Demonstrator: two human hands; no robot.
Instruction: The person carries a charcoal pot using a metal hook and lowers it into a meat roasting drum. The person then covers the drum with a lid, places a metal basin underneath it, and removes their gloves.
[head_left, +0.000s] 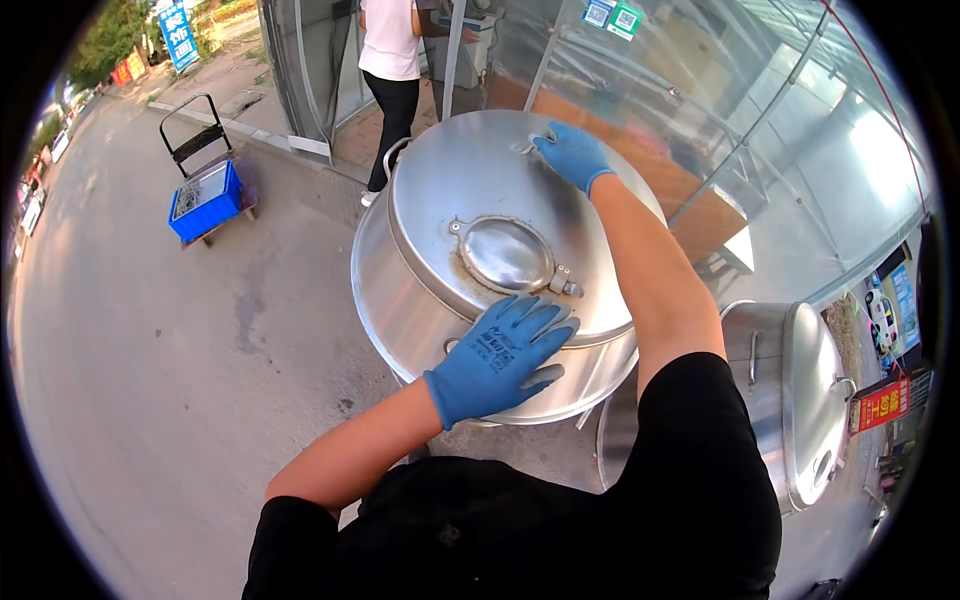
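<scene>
A large round metal vessel (385, 315) stands before me, topped by a domed metal lid (430, 190). In the lid's middle is a small round hatch (507, 254) with a hinge at its lower right. My left hand (497, 358), in a blue glove, lies spread over the lid's near edge, just below the hatch, palm down. On the far right part of the lid rests my right hand (575, 157), also in a blue glove, its fingers beside a small metal handle (524, 146). Whether those fingers grip the handle is unclear.
A blue crate (205, 200) sits on a trolley at the left. Beyond the vessel stands a person (390, 60) near a doorway. Another metal vessel (790, 400) is at the right. Clear plastic sheeting (800, 150) on a frame rises behind.
</scene>
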